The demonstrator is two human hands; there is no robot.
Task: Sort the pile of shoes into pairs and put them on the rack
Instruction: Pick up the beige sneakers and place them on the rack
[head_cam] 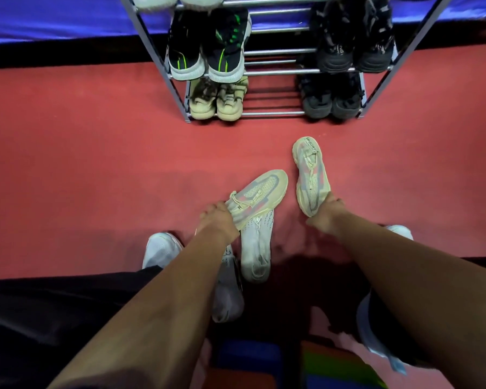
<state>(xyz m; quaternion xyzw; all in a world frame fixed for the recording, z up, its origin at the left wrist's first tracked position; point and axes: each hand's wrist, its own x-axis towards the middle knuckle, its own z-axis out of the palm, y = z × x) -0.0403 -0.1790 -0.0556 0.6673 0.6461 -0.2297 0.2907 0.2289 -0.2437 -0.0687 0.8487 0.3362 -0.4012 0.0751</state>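
My left hand (216,220) grips the heel of a cream sneaker (261,195) with grey and pink panels, its toe pointing up and right. My right hand (324,213) holds a matching cream sneaker (310,175) by one end; its other end points toward the rack. Beneath the left-hand shoe a white knit sneaker (256,248) lies on the red floor, and a second white shoe (226,293) lies partly hidden under my left forearm. The metal shoe rack (272,71) stands ahead.
The rack holds a black-and-green pair (208,46), a black pair (354,37), a beige pair (216,99), a dark grey pair (331,99) and a white pair at the top left. The middles of its shelves show bare bars. My own light shoes (160,248) flank the pile.
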